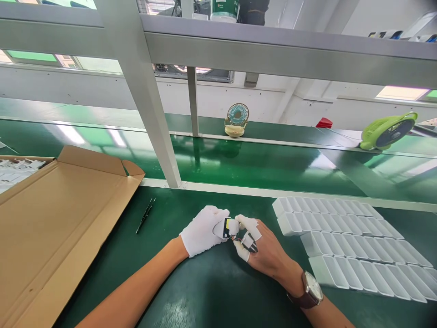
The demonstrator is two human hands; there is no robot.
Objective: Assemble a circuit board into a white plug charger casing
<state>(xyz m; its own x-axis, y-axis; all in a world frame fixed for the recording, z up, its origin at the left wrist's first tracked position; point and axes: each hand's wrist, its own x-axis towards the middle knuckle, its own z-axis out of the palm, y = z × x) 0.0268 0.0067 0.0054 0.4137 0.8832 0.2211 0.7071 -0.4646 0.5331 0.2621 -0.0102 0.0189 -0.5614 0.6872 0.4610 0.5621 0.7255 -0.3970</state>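
The unit [228,226], a small black, yellow and white thing, sits at the fingertips of the gloved left hand [205,232], raised above the green table [205,291]. That hand is clamped on the unit's dark side, fingers drawn together. The right hand [268,253], with white covers on its thumb and finger ends, curls in from the other side: a fingertip meets the unit's white end, while thumb and finger close on a black-and-white piece [249,241] whose exact form is hard to tell. The unit looks light enough for fingertips alone, with a stiff, probably plastic shell; the white end seems smooth and rounded, so it may slip under a dry glove. Thin strands seem to show between the two hands, with a touch of red; if they are wires, they are likely the fragile part and bear no pulling. The surest hold is on the flat sides of the dark body, thumb against fingers, with light pressure and the strands left free. Tweezers [146,216] lie left of the left hand, a carton [68,205] beyond them, and white trays [321,273] stand right of the right hand.
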